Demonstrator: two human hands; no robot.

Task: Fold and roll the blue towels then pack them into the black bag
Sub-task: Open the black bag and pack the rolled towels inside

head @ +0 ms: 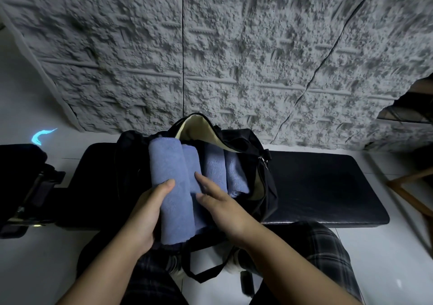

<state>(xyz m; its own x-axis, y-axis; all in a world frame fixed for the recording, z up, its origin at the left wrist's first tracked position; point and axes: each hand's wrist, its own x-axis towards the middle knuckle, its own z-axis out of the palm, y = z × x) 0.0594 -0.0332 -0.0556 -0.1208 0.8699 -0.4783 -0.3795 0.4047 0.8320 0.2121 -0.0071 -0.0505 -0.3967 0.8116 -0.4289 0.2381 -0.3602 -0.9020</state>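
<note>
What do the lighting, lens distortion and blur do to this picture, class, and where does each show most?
Head view: dim, cool light, so the black bag merges with the dark bench while the blue towels stand out; wide-angle bending curves the wall seams and bench edge; corners look smeared, while both hands, left and right, stay fairly sharp; a small cyan glow on the floor at left.
</note>
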